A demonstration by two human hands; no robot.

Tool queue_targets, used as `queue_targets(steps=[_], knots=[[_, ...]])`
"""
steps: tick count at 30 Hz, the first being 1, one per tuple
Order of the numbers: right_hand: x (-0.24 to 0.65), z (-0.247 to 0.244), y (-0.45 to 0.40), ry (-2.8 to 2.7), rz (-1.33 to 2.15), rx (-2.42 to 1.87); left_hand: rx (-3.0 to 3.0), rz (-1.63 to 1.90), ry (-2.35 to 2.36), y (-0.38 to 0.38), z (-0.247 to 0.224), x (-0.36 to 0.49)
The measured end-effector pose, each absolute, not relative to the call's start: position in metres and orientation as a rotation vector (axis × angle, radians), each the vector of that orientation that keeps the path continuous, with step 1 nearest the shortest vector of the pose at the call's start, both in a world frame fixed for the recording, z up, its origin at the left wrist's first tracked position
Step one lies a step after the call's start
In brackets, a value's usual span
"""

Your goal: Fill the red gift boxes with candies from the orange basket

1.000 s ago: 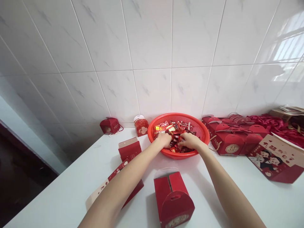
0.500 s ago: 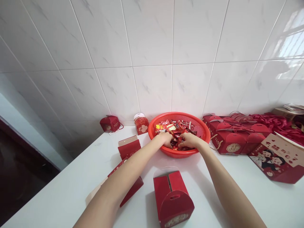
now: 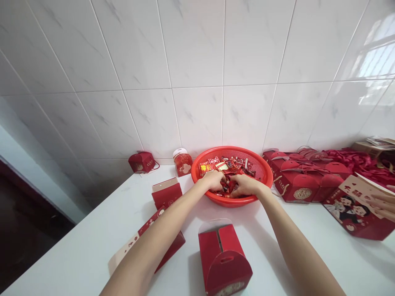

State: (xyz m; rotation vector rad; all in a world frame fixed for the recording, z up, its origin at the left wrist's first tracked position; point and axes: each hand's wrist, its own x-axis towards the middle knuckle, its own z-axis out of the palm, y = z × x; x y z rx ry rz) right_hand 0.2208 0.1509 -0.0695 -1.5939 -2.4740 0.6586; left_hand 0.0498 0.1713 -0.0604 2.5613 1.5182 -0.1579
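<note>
Both hands in the sweets

The left hand point(image 3: 215, 180) and right hand point(image 3: 244, 186) curl among wrapped sweets point(image 3: 237, 163), fingertips buried, so grip is unclear. The red basket point(image 3: 264, 164) surrounds them; a red box point(image 3: 224, 259) sits nearer the wearer, below both hands.

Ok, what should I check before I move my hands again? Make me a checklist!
Left hand inside the basket: ok.
Right hand inside the basket: ok.
Sweets left to pick from: ok.
Sweets held firmly in your fingers: cannot tell, fingertips are hidden.
Top of the front box closed without a gap: not ok, a gap shows.
Front box standing on the table: ok.
</note>
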Motion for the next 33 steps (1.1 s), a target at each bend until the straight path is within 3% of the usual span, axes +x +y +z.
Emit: queue_targets(steps=[6,13,20,33], knots=[[0.221,-0.070,0.151,-2.346,0.445,-1.661,2.509,0.359,1.607,0.177,-0.063,0.049],[0.221,-0.067,0.150,-2.261,0.470,-1.686,2.297,0.838,1.473,0.175,-0.060,0.046],[0.223,-0.071,0.154,-2.084,0.689,-1.467,2.128,0.943,1.202,0.182,-0.063,0.042],[0.229,-0.072,0.158,-1.895,0.555,-1.137,1.963,0.947,1.020,0.192,-0.076,0.042]])
